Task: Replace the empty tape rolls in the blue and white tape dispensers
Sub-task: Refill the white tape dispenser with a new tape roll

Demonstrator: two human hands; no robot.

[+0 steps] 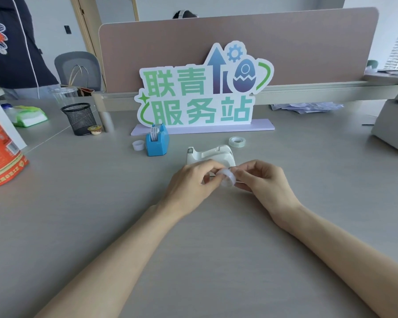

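My left hand and my right hand meet just above the desk, both pinching a small white roll core between their fingertips. Right behind them stands the white tape dispenser, its roll bay partly hidden by my fingers. The blue tape dispenser stands further back on the left with a printed roll seated in it. An empty white core lies beside it on the left. A clear tape roll lies flat behind the white dispenser on the right.
A green and blue sign on a lilac base stands at the back before a pink divider. A black mesh pen cup and a small cup are at back left, an orange bag at far left, a grey machine at far right.
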